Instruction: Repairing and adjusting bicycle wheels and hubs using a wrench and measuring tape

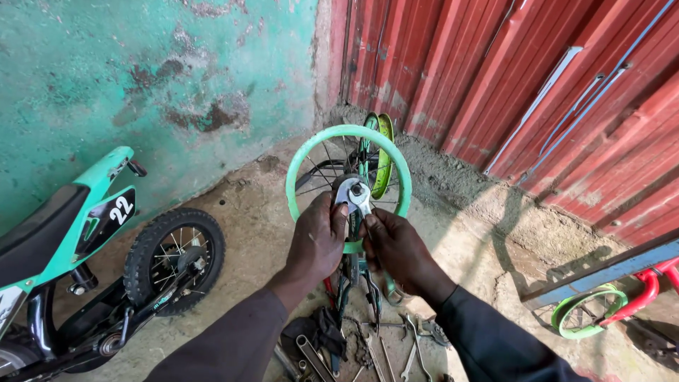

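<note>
1. My left hand [316,240] is closed on the hub of the green wheel rim [300,159]; my right hand [398,249] is clamped on a wrench [356,196] set on the axle nut, dead centre of the frame.
2. The rim looks light and stiff, its spokes thin; I judge the hub the safest hold, and the steel wrench may slip.
3. Loose spanners [414,350] lie on the floor at 6 o'clock, a small green bike [85,247] at 9, another green wheel [587,311] at 4, and a red corrugated wall [530,85] at 1.

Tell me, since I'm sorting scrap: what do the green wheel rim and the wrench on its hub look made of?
Green wheel rim: probably painted metal or plastic, with an even matte colour. Wrench: bare steel by its look, silvery and shiny, held by both hands.
</note>
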